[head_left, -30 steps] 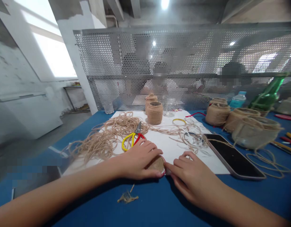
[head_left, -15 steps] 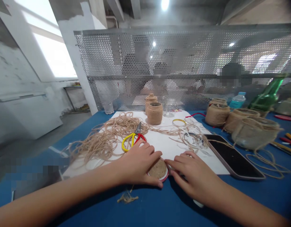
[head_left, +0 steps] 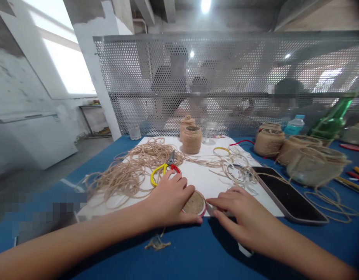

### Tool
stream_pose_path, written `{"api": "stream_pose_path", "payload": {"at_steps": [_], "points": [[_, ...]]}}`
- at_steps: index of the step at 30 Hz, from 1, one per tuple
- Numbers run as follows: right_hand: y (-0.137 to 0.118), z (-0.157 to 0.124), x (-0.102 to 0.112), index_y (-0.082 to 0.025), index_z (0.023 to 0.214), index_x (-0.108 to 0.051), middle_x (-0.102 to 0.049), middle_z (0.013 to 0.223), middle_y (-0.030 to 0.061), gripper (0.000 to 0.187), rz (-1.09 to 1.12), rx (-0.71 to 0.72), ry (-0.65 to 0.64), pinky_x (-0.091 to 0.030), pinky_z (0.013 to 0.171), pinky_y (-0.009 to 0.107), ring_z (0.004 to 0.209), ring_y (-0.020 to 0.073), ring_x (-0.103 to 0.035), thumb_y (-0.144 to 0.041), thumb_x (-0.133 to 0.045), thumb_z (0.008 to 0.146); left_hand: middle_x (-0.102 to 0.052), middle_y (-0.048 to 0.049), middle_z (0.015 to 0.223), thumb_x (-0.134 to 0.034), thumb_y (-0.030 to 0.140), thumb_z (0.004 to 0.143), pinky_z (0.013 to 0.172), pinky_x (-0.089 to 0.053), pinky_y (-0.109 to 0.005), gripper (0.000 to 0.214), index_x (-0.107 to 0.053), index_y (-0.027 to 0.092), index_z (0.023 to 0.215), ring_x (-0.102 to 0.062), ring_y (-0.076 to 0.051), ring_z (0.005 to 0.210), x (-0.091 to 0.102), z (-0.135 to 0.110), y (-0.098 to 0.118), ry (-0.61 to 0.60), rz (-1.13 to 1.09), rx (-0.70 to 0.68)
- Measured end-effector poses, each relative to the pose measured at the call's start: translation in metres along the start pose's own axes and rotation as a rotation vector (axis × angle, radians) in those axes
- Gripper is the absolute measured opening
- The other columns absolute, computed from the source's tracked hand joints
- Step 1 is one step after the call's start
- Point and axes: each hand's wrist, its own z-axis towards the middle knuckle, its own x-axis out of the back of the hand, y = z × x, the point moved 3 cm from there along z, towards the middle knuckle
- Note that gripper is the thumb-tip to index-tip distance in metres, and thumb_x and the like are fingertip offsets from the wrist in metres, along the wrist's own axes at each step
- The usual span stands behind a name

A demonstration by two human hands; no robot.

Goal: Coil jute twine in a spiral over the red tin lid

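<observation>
A round red-rimmed lid (head_left: pixel 194 203) coiled with jute cord lies flat at the front edge of a white sheet (head_left: pixel 203 177). My left hand (head_left: pixel 168 202) curls around the lid's left side, thumb under its near edge and fingers over its far edge. My right hand (head_left: pixel 240 214) rests palm down just right of the lid, fingers pressed together, their tips at the lid's right rim. Whether they pinch anything is hidden. Yellow-and-red scissors (head_left: pixel 163 171) lie just beyond my left hand.
A tangle of jute cord (head_left: pixel 133 171) spreads over the sheet's left. A black phone (head_left: pixel 287 192) lies at the right. Cord-wrapped jars (head_left: pixel 191 139) and bowls (head_left: pixel 316 165) stand behind, with a green bottle (head_left: pixel 331 116). A perforated metal screen (head_left: pixel 226 77) closes the back; people sit behind it.
My left hand has drawn back off the lid, so its coiled top now shows. My right hand has shifted slightly right and flattened.
</observation>
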Motion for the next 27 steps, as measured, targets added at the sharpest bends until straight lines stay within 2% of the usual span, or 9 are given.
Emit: {"api": "stream_pose_path", "payload": {"at_steps": [10, 16, 19, 21, 24, 27], "points": [[-0.001, 0.001, -0.006, -0.023, 0.088, -0.061, -0.062, 0.076, -0.0019, 0.020, 0.036, 0.010, -0.018, -0.031, 0.076, 0.032, 0.077, 0.0144, -0.055, -0.018, -0.042, 0.090, -0.060, -0.0091, 0.085, -0.040, 0.077, 0.074, 0.091, -0.031, -0.052, 0.067, -0.062, 0.017, 0.095, -0.052, -0.028, 0.087, 0.001, -0.001, 0.004, 0.012, -0.004, 0.024], [-0.002, 0.000, -0.009, -0.022, 0.086, -0.058, -0.061, 0.079, -0.0010, 0.020, -0.031, 0.032, -0.022, -0.029, 0.083, 0.035, 0.080, 0.0148, -0.054, -0.019, -0.039, 0.091, -0.060, -0.0112, 0.096, -0.040, 0.082, 0.069, 0.096, -0.026, -0.053, 0.074, -0.062, 0.016, 0.095, -0.051, -0.029, 0.094, 0.003, -0.001, 0.003, 0.064, 0.004, -0.010], [-0.003, -0.002, -0.011, -0.020, 0.089, -0.058, -0.062, 0.080, 0.0005, 0.020, -0.077, 0.059, 0.004, -0.027, 0.088, 0.038, 0.080, 0.0152, -0.055, -0.017, -0.038, 0.090, -0.059, -0.0114, 0.100, -0.040, 0.082, 0.069, 0.096, -0.025, -0.052, 0.077, -0.061, 0.016, 0.100, -0.050, -0.029, 0.097, 0.007, 0.001, 0.002, 0.101, -0.036, -0.048], [-0.004, -0.003, -0.012, -0.019, 0.090, -0.057, -0.062, 0.081, 0.0019, 0.020, -0.108, 0.081, 0.033, -0.026, 0.089, 0.039, 0.080, 0.0159, -0.055, -0.017, -0.038, 0.089, -0.059, -0.0096, 0.102, -0.043, 0.073, 0.077, 0.096, -0.026, -0.050, 0.064, -0.060, 0.018, 0.104, -0.050, -0.027, 0.097, 0.012, 0.001, 0.002, 0.103, -0.087, -0.094], [-0.004, -0.004, -0.013, -0.019, 0.096, -0.058, -0.062, 0.081, 0.0030, 0.022, -0.158, 0.111, 0.056, -0.025, 0.090, 0.042, 0.079, 0.0168, -0.055, -0.017, -0.036, 0.089, -0.060, -0.0066, 0.103, -0.044, 0.041, 0.090, 0.093, -0.031, -0.042, 0.031, -0.059, 0.021, 0.108, -0.050, -0.023, 0.096, 0.014, 0.002, 0.006, 0.024, -0.145, -0.222], [-0.004, -0.004, -0.014, -0.020, 0.102, -0.058, -0.062, 0.080, 0.0026, 0.026, -0.197, 0.118, 0.071, -0.023, 0.092, 0.044, 0.077, 0.0168, -0.054, -0.017, -0.036, 0.090, -0.061, -0.0057, 0.103, -0.043, 0.022, 0.089, 0.091, -0.034, -0.037, 0.027, -0.055, 0.019, 0.113, -0.050, -0.020, 0.095, 0.013, 0.002, 0.009, -0.052, -0.184, -0.307]]}}
